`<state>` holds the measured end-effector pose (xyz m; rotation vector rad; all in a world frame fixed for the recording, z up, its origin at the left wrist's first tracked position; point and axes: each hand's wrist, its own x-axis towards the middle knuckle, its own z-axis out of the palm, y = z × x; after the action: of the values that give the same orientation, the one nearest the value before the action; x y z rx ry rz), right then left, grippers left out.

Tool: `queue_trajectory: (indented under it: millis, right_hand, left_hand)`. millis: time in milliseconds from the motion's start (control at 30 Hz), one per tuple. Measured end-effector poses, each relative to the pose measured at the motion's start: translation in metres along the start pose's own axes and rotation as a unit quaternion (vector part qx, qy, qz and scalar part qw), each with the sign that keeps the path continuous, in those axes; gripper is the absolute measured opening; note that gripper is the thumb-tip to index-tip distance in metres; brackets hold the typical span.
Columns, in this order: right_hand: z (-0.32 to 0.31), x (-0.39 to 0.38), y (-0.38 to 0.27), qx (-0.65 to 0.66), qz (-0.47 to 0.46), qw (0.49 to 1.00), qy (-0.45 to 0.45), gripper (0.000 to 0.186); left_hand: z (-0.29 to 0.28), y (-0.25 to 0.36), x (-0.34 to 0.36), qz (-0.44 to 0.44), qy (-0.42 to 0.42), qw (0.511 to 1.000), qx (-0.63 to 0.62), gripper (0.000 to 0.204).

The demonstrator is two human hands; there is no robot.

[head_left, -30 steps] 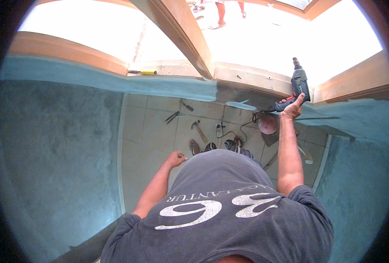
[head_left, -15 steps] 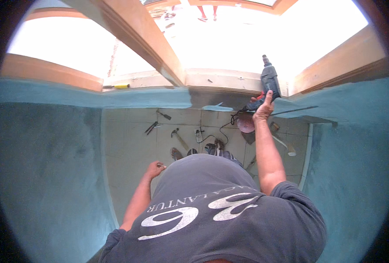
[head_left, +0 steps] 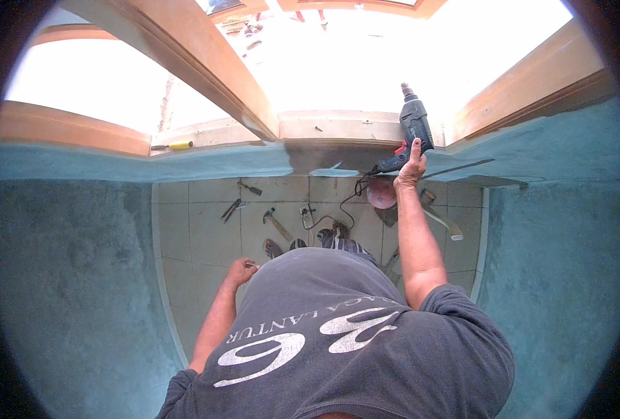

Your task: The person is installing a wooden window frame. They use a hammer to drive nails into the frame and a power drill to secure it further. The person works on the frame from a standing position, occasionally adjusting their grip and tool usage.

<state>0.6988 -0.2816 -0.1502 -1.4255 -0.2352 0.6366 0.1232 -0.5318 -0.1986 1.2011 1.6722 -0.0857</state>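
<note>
A dark power drill with a red trigger lies over the right part of the wooden window sill, chuck pointing outward. My right hand is closed at its rear and handle, thumb up along the body. Its black cord hangs down to the floor. My left hand is beside my belly, fingers pinched together. Whatever may be between them is too small to make out.
A yellow-handled tool lies on the sill's left. A hammer, pliers, a socket box and a pink round thing are on the tiled floor. A wooden post slants across the window opening; blue-green walls flank me.
The whole view has shifted slightly to the left. Against the sill, the drill and my right hand stay in about the same place; my left hand is still pinched.
</note>
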Motion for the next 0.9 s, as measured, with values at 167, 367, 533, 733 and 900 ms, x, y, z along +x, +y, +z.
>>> queue_trajectory:
  millis: [167,367,533,733,900]
  right_hand:
    - [-0.011,0.02,0.011,0.02,-0.011,0.999,-0.023,0.054]
    - [-0.012,0.014,0.003,0.005,-0.016,0.999,-0.044,0.06]
    - [-0.022,0.018,0.009,0.019,-0.02,0.997,-0.066,0.076]
    - [-0.047,-0.009,0.009,-0.068,0.002,0.998,0.01,0.096]
    - [-0.088,-0.046,0.029,-0.219,-0.015,0.973,0.078,0.09]
  left_hand:
    - [-0.002,0.011,-0.007,-0.026,0.003,1.0,0.003,0.052]
    - [0.007,-0.009,-0.014,-0.025,-0.008,1.0,0.011,0.056]
    - [0.004,-0.001,-0.02,-0.025,-0.003,1.0,0.015,0.056]
    - [-0.005,-0.011,-0.023,-0.024,0.002,1.0,-0.002,0.056]
    - [-0.03,-0.068,-0.011,-0.005,-0.018,1.0,0.01,0.055]
